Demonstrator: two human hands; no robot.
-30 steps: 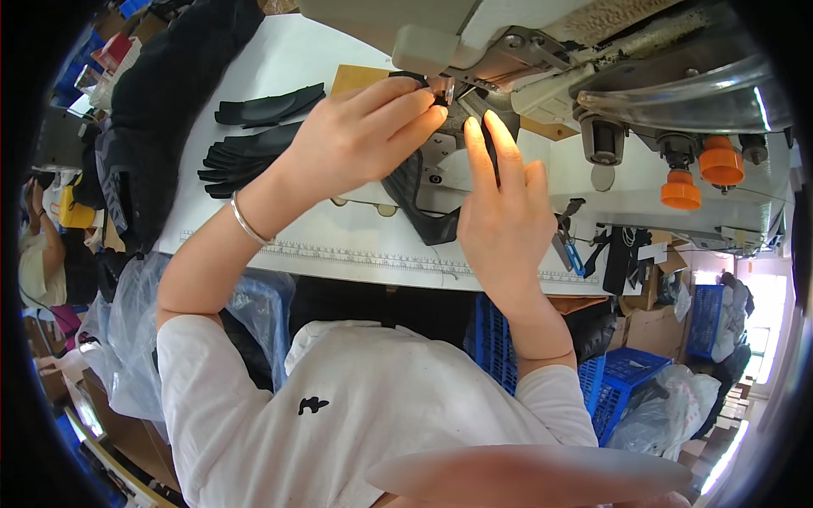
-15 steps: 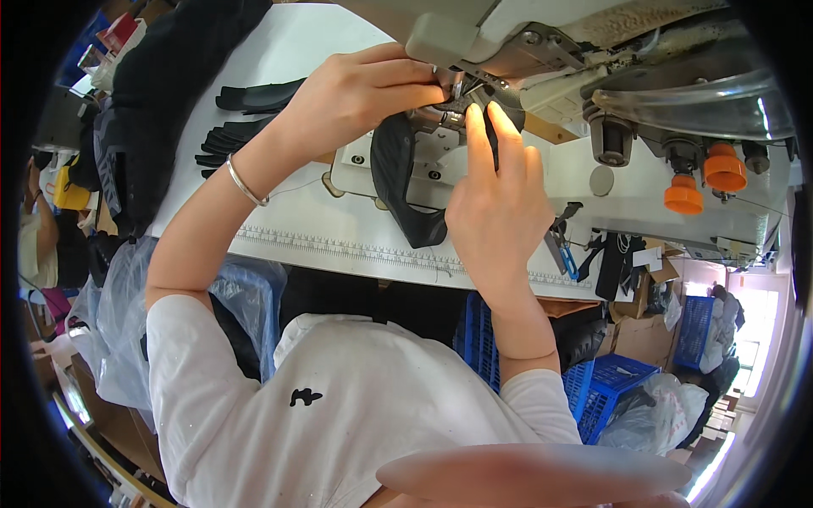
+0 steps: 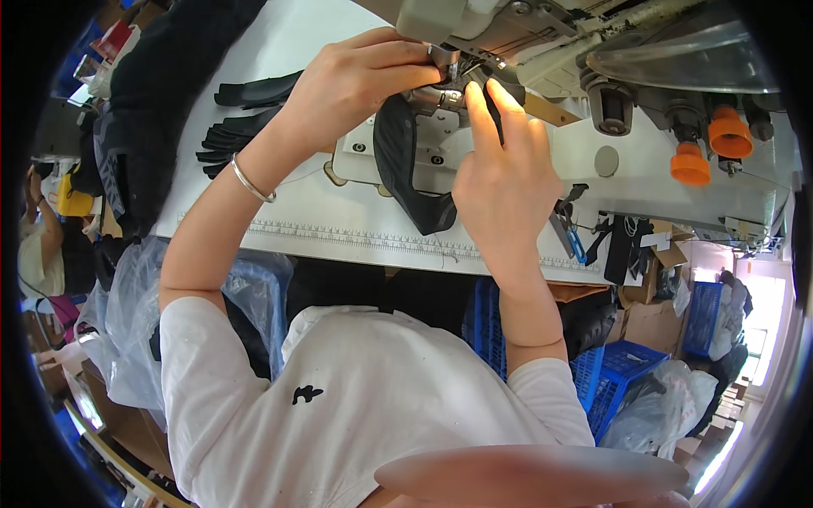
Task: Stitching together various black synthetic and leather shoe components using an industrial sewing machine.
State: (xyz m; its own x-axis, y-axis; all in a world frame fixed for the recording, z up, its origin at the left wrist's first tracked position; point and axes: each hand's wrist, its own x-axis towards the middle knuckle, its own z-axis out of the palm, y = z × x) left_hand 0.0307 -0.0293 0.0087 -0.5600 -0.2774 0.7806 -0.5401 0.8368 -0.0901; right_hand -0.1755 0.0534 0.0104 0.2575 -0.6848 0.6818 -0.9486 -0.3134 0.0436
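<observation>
At the far side of the white table, a curved black fabric strip [image 3: 395, 146] lies at the needle area of a sewing machine [image 3: 447, 59]. It hangs over the machine's bed in a bend, and its right part disappears beneath my right hand. My left hand [image 3: 360, 80] is closed, pinching the fabric just left of the presser foot; its fingertips are partly hidden. My right hand [image 3: 508, 182] has its index and middle fingers stretched out and slightly apart by the needle, with black fabric showing between them. Its other fingers are curled, and the thumb is out of sight.
Several black strips [image 3: 241, 131] lie left of my left forearm. A printed ruler [image 3: 339, 234] runs along the near table edge. Blue-handled snips [image 3: 576, 241] rest at right. Orange thread knobs [image 3: 728, 134] hang at upper right; blue crates [image 3: 622, 377] stand below.
The whole view has shifted slightly, with the machine higher in the picture. Both hands stay at the needle area, and the black strip's bend looks slightly wider.
</observation>
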